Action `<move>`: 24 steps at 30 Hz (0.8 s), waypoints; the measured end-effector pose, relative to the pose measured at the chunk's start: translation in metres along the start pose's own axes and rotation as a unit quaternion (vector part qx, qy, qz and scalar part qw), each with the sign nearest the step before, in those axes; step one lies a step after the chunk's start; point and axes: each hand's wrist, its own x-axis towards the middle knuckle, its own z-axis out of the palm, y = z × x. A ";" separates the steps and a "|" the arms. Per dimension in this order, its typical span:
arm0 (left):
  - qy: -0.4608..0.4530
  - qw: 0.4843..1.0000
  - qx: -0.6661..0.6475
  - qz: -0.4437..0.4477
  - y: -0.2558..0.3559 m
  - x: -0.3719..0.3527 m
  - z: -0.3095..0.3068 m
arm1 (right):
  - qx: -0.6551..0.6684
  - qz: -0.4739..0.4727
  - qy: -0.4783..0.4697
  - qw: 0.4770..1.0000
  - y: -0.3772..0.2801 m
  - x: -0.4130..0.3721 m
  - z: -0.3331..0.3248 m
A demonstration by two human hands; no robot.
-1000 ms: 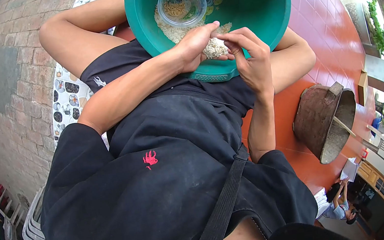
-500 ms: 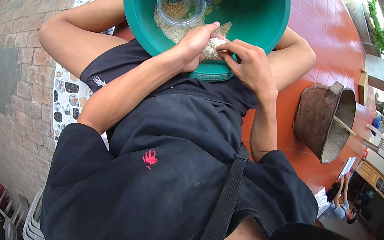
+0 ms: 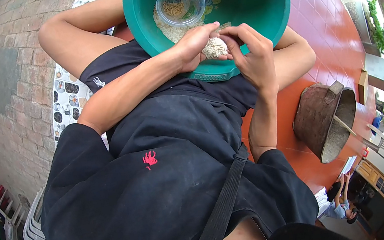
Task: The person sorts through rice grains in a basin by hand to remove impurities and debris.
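A green plastic basin (image 3: 259, 5) rests between my legs, with pale rice grains (image 3: 166, 30) spread along its near-left side. My left hand (image 3: 192, 48) is cupped over the basin's near rim and holds a heap of rice (image 3: 214, 48) in its palm. Close by on the right, my right hand (image 3: 255, 53) has its thumb and fingertips drawn together at the edge of the heap. What lies between those fingertips is too small to make out. On the rice in the basin sits a clear plastic tub (image 3: 183, 21), with brownish unhusked grains (image 3: 174, 8) inside.
A brown, worn pot (image 3: 313, 119) lies tilted on the red tiled floor (image 3: 282, 161) at right, a stick across its mouth. Grey stacked chairs (image 3: 35, 230) stand at lower left, beside brick paving (image 3: 24, 95). Another person (image 3: 337, 210) is at lower right, holding something white.
My right hand has shifted slightly up and right, off the top of the rice heap, so more of the heap shows. My left hand stays almost where it was.
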 end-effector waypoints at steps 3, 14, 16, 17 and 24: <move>0.007 1.000 0.012 0.004 0.007 -0.010 0.010 | 0.022 -0.049 0.073 0.996 -0.009 0.018 0.003; -0.013 1.000 0.021 -0.018 0.004 -0.003 0.005 | -0.032 -0.096 0.040 0.994 0.010 0.033 -0.005; -0.023 1.000 -0.003 -0.014 0.001 -0.001 0.002 | -0.029 -0.052 0.021 0.998 0.013 0.018 -0.008; -0.022 1.000 -0.003 -0.014 0.000 0.000 0.001 | -0.025 -0.008 0.001 1.000 0.017 0.009 -0.007; 0.010 0.999 -0.006 -0.036 0.000 0.001 0.000 | -0.082 0.015 -0.053 0.995 0.023 -0.028 0.003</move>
